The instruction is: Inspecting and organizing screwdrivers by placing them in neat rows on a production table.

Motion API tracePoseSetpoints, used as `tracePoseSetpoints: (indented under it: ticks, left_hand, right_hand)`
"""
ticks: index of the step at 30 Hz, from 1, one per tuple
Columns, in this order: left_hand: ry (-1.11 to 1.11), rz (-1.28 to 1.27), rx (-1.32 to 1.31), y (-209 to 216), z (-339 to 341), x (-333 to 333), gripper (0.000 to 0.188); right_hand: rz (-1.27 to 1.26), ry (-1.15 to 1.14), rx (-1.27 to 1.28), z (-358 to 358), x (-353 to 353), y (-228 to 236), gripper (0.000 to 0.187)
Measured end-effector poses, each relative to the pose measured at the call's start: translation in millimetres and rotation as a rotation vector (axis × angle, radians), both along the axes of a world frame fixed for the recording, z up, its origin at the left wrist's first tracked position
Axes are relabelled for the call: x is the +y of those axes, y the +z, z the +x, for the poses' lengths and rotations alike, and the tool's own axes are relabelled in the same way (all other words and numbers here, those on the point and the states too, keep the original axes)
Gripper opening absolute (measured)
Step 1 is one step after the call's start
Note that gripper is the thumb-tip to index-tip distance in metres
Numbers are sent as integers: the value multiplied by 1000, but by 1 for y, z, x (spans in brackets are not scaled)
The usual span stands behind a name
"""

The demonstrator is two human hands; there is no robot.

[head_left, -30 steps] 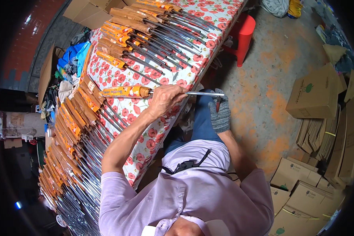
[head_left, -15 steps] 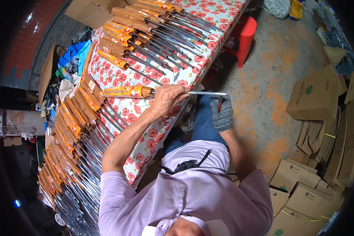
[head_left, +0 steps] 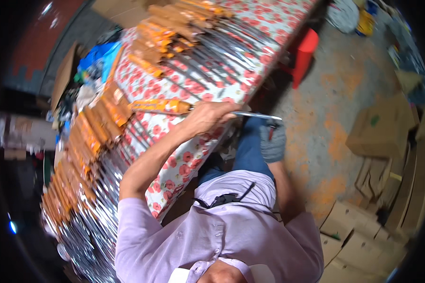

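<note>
My bare left hand is wrapped round a slim metal rod over the table's front edge. An orange printed sleeve covers the rod's far-left end, and its bright tip points right, past the table. Just below that tip is my right hand, in a grey knitted glove. It is closed on a small dark-red tool, whose exact kind is blurred. Whether the tool touches the rod I cannot tell.
Rods with orange and brown sleeves lie in rows along the flowered tablecloth, with more at the far end. A red stool stands beside the table. Cardboard boxes are stacked at the right.
The whole view has shifted and blurred slightly. Both hands and the rod appear a little further right, and the rod's tip tilts slightly lower.
</note>
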State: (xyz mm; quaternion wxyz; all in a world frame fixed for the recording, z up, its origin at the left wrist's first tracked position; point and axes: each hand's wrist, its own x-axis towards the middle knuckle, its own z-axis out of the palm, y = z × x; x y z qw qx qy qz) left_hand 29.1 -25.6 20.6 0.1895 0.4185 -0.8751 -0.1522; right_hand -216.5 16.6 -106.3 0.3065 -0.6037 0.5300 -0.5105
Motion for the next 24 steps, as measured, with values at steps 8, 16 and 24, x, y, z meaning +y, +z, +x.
tracePoseSetpoints:
  ticks: [8,16,24]
  left_hand:
    - [-233,-155,-176,49,26,30,31]
    - [-189,-138,-714,52,165,113,13]
    - [-5,-10,-885,-16,298,169,21]
  right_hand:
    - [-201,6,2,-2,10,-34,37]
    - [-105,269,98,50,28,-15,50]
    - [-123,406,301,71,21,-5,50]
